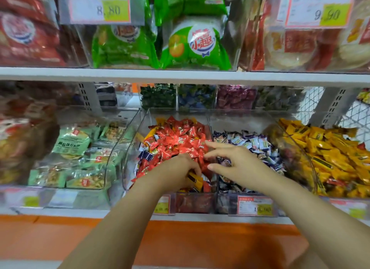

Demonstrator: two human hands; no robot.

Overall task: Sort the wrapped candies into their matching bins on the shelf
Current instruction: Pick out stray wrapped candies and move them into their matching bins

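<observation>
Packets on the upper shelf (180, 75) are blurred and cut off at the top. In the clear bin (141, 128) of red candies (180, 140), the left hand (178, 170) curls round a half-hidden yellow candy (195, 181). The right hand (232, 160) is spread open over the reds; whether it touches them is unclear.

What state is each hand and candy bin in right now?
Left hand: grips a yellow candy.
Right hand: open, fingers spread over red candies.
Red candy bin: heaped, stray yellow and blue-white wrappers mixed in.
Blue-white candy bin: filled.
Yellow candy bin: heaped, a few red strays.
</observation>
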